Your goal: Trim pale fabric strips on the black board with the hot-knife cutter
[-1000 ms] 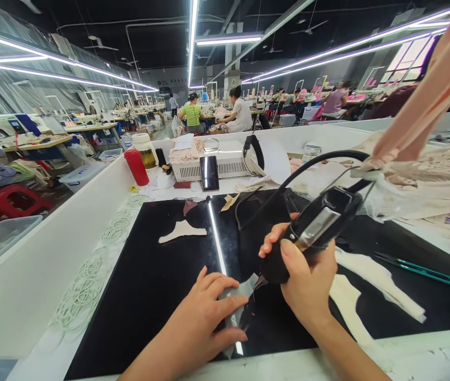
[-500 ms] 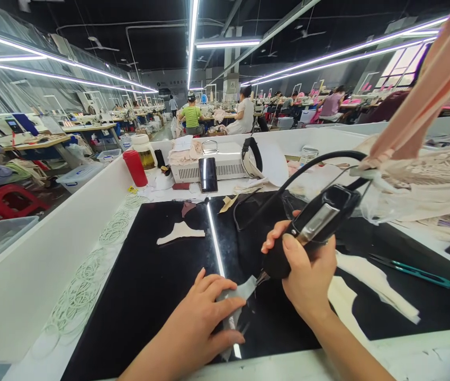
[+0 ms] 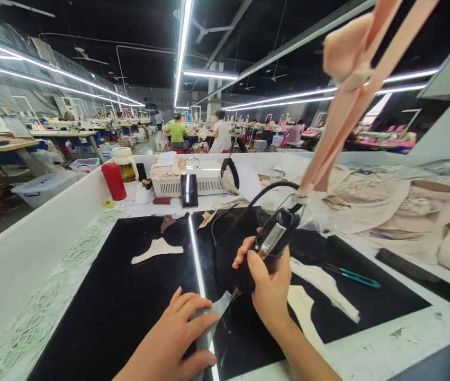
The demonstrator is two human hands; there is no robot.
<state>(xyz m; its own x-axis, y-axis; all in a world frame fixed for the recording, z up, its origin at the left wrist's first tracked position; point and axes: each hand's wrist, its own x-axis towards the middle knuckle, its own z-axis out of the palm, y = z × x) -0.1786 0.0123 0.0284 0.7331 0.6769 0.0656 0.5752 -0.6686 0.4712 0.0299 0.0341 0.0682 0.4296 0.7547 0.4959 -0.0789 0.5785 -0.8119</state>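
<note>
My right hand (image 3: 269,286) is wrapped round a black corded hand tool (image 3: 268,246), tip pointing down at a small grey fabric piece (image 3: 214,317). My left hand (image 3: 169,338) lies flat on that piece, fingers spread, pressing it onto the glossy black work surface (image 3: 122,307). The tool's black cable (image 3: 264,193) loops up and back behind it.
Cream cut fabric pieces (image 3: 320,288) (image 3: 157,250) lie on the black surface, green-handled scissors (image 3: 352,276) to the right. A white machine box (image 3: 205,182), a phone (image 3: 189,190) and a red bottle (image 3: 114,181) stand at the back. Beige garments (image 3: 407,211) pile at right; pink straps (image 3: 348,100) hang overhead. Other workers sit far back.
The view swung right and tilted up, so the hands sit further left and lower in frame. Both hands keep their hold; the tool tip stays at the grey piece.
</note>
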